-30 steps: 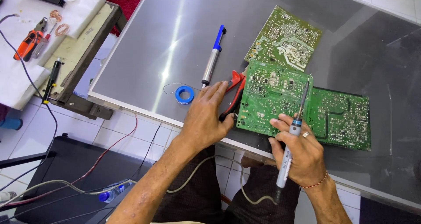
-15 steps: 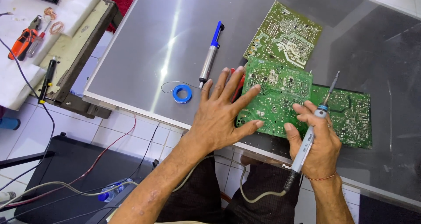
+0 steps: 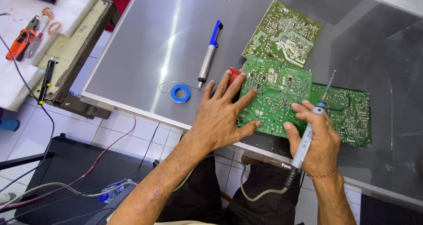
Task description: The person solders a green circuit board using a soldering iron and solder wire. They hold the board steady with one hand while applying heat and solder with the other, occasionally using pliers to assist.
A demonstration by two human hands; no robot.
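Note:
My left hand [image 3: 221,115] lies flat with fingers spread on the left edge of a green circuit board [image 3: 275,95] on the grey metal table [image 3: 145,53]. A red-handled tool [image 3: 232,74] peeks out from under its fingers. My right hand [image 3: 316,139] grips a grey soldering iron [image 3: 308,132] like a pen, its tip raised over the boards and its cord trailing down to my lap. A second green board [image 3: 348,112] lies to the right, and a third [image 3: 284,31] lies behind.
A desoldering pump [image 3: 209,55] with a blue plunger and a blue spool of solder wire [image 3: 180,93] lie left of my left hand. A side bench [image 3: 66,40] at far left carries orange pliers [image 3: 20,43], wire coils and a black probe. Cables run over the tiled floor.
My left hand has let go of the red-handled tool and spread flat onto the board. My right hand has shifted right and tilted the soldering iron upright.

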